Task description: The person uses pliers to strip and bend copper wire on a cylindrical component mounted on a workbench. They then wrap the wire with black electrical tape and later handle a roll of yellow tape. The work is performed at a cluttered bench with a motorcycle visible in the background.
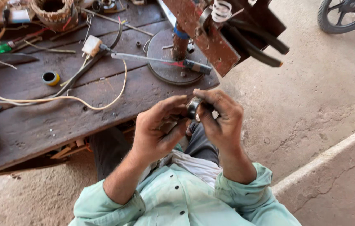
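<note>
A small dark metal ring (193,107), something like a bearing or bushing, is sitting between both hands, held up in front of the person's chest and just off the near edge of the wooden workbench (39,121). The left hand (157,129) is curling in from the left, its fingertips closing on the ring's left side, thumb underneath. The right hand (222,119) is meeting it from the right, forefinger arching over the top and thumb pressing the ring's near face, so both sets of fingers are clamped on the ring rather than spread apart. The ring's bore looks to be running roughly left to right, between the two palms, though the fingers are hiding most of it, so I cannot be certain. Neither hand is clearly nearer; they are sharing it evenly. On the bench further off, a yellow wire (60,99) is looping across the planks, a roll of tape (50,78) is lying to the left, and a round metal base (173,62) with a post is standing at the far right
</note>
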`<state>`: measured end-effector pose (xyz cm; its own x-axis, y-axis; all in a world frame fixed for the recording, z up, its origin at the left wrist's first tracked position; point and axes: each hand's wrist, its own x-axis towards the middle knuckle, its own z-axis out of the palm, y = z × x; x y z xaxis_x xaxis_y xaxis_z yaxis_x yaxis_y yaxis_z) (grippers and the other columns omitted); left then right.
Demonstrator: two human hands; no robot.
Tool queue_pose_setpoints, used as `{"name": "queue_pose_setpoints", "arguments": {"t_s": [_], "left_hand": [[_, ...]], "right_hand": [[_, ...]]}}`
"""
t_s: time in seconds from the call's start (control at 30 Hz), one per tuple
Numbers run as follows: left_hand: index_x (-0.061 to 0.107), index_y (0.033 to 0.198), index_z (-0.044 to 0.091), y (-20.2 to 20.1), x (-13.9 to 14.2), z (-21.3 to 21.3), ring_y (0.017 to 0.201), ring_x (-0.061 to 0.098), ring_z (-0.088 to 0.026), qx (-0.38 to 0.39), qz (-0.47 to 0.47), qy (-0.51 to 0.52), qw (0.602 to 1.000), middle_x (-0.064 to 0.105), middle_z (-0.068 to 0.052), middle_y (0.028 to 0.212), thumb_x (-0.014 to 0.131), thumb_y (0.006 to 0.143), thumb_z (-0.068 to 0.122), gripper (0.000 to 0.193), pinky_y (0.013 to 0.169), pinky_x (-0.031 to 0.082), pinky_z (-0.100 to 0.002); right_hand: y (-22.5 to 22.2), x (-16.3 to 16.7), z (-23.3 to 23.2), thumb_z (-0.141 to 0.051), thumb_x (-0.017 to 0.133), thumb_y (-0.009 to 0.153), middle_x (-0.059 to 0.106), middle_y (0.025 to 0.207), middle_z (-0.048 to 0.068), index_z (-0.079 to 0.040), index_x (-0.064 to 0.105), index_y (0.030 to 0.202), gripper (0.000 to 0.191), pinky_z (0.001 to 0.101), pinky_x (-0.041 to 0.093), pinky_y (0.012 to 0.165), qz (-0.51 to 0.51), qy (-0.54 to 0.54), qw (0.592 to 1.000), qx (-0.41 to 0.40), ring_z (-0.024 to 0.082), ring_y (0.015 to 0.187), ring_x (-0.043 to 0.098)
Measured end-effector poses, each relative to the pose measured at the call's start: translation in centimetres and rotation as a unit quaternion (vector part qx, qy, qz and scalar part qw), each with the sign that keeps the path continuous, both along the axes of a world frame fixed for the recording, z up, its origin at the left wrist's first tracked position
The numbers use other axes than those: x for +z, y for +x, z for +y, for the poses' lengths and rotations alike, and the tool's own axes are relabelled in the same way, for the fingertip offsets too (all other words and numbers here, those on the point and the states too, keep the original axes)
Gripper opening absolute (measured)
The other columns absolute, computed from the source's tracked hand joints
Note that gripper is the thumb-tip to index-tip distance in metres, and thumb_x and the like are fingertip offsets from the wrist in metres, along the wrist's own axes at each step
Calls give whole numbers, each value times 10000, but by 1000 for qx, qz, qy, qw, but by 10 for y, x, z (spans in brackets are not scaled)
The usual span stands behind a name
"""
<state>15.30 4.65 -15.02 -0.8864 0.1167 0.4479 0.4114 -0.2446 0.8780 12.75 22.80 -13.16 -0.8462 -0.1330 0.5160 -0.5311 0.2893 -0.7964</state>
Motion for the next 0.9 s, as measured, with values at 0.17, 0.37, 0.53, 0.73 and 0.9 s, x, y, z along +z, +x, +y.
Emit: {"name": "queue_pose_setpoints", "arguments": {"t_s": [0.17,0.37,0.53,0.73,0.9], "left_hand": [[524,1478,11,5,5,1,982,702,-55,19,22,-38,999,773,-75,1165,728,975,-74,549,881,577,-205],[495,1516,8,7,0,8,1074,683,-78,-46,-54,58,996,746,-106,1215,752,991,-52,587,999,560,-254],[488,1513,-15,3,-14,15,1174,670,-137,-105,-119,178,971,693,-114,1255,778,968,-31,617,1077,546,-308],[501,1474,-12,3,-23,15,1191,668,-157,-145,-117,202,961,681,-134,1285,754,987,-58,550,1107,550,-337],[492,1463,-5,2,-29,13,1228,665,-167,-144,-112,191,965,676,-137,1294,742,985,-77,544,1125,550,-353]], "right_hand": [[5,0,8,70,685,979,670,1019,17,-3,732,1202,240,155,442,690,-31,-30,999,1,25,783,558],[10,4,8,85,684,989,679,981,27,-15,740,1215,254,144,434,685,-15,-23,1000,-10,20,780,549],[11,9,8,104,675,999,702,1082,69,-16,726,1214,252,180,536,719,31,8,999,-10,60,841,660],[10,6,7,89,739,975,698,1107,79,-21,720,1214,265,214,584,772,75,38,996,-10,109,936,693],[8,-1,5,78,743,980,701,1154,100,-11,721,1192,231,186,576,737,37,-13,999,-14,82,915,689]]}}
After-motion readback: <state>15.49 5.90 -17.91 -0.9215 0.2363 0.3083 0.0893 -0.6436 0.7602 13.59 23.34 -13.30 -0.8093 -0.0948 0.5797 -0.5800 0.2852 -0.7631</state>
